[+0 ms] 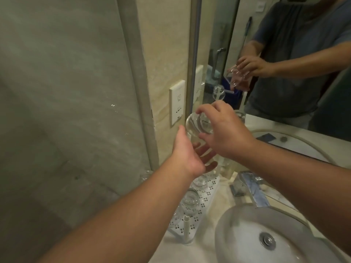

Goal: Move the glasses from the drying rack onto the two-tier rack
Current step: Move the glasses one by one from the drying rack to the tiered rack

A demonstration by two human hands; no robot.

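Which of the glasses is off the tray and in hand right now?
The clear glass held tilted by the right hand, above the open left hand. The other glasses stand on the perforated white tray below.

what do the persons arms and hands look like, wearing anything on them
Both forearms are bare up to the frame edge: no sleeves, gloves, watch, rings or bands show on the left hand or right hand. The mirror shows a dark blue-grey short-sleeved T-shirt, its sleeves ending above the elbow.

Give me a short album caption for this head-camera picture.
Right hand holds a clear glass above the open left hand, beside a sink.
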